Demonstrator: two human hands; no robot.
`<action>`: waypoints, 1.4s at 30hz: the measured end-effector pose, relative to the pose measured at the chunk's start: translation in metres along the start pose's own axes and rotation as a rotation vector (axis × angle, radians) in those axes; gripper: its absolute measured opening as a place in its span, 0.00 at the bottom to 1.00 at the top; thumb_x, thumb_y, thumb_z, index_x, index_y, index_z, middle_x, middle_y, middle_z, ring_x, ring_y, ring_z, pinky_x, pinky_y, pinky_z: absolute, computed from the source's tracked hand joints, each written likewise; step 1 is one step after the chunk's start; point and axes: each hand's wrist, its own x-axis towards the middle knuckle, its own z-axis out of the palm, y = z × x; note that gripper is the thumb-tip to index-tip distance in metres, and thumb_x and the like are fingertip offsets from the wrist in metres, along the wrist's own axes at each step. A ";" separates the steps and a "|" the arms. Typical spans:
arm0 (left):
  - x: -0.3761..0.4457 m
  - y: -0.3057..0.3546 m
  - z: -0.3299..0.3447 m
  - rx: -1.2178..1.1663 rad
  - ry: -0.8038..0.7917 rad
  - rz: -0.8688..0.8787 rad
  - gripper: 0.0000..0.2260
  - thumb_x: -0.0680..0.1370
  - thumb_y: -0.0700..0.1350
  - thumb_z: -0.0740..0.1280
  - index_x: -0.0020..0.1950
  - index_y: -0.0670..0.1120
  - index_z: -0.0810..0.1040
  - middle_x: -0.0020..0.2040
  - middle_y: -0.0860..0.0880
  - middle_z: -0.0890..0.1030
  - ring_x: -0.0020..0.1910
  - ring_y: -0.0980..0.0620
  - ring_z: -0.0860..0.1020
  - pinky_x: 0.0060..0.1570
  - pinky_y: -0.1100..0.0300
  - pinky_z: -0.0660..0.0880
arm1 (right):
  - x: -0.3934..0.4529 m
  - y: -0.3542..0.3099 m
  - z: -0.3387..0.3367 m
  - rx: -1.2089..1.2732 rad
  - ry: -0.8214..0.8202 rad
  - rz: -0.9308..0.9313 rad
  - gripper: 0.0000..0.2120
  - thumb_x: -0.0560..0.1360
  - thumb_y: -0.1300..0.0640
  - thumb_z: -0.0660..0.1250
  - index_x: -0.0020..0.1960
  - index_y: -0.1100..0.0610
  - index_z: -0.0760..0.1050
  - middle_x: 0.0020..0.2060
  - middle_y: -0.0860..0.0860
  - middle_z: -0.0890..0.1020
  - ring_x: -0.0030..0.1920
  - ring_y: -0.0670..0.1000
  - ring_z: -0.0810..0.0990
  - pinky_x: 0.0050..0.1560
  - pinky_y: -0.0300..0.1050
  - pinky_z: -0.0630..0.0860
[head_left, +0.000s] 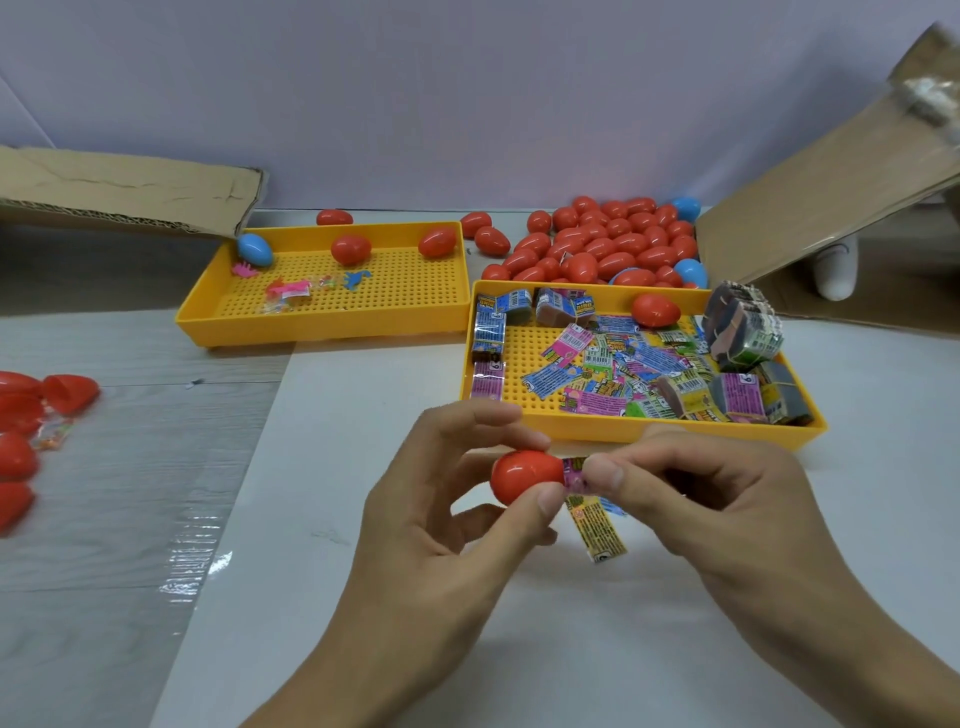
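My left hand (447, 525) grips a red plastic egg half (522, 475) between thumb and fingers, its open side turned right. My right hand (711, 499) pinches a folded printed leaflet (592, 514) at the egg's opening; part of the paper hangs below, yellow with a barcode end. Both hands are above the white table, just in front of the right yellow tray (649, 428), which holds many printed leaflets and one red egg (655, 310).
A second yellow tray (322, 327) at centre left holds small toy packets, two red eggs and a blue one. A heap of red and blue eggs (608, 244) lies behind. Red egg halves (31, 415) sit at the far left. Cardboard flaps (810, 208) flank the scene.
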 end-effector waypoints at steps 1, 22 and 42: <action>0.000 0.000 0.000 0.018 0.001 0.008 0.13 0.71 0.43 0.75 0.54 0.51 0.81 0.51 0.48 0.82 0.50 0.44 0.82 0.41 0.54 0.82 | 0.000 0.000 0.000 0.003 -0.003 -0.005 0.08 0.66 0.45 0.74 0.38 0.48 0.86 0.28 0.62 0.70 0.27 0.41 0.67 0.29 0.31 0.65; -0.001 -0.002 0.000 0.047 -0.017 -0.014 0.14 0.69 0.43 0.75 0.55 0.48 0.86 0.49 0.48 0.83 0.49 0.49 0.83 0.45 0.62 0.80 | -0.002 0.003 0.002 -0.022 -0.016 -0.049 0.07 0.67 0.45 0.73 0.39 0.47 0.86 0.27 0.57 0.71 0.29 0.42 0.69 0.31 0.32 0.67; -0.005 -0.004 0.001 0.289 0.008 0.256 0.19 0.73 0.40 0.73 0.64 0.44 0.81 0.50 0.51 0.77 0.48 0.50 0.82 0.44 0.61 0.82 | 0.001 -0.007 -0.001 0.017 -0.026 0.073 0.14 0.71 0.47 0.69 0.39 0.57 0.85 0.35 0.57 0.83 0.28 0.52 0.78 0.28 0.40 0.77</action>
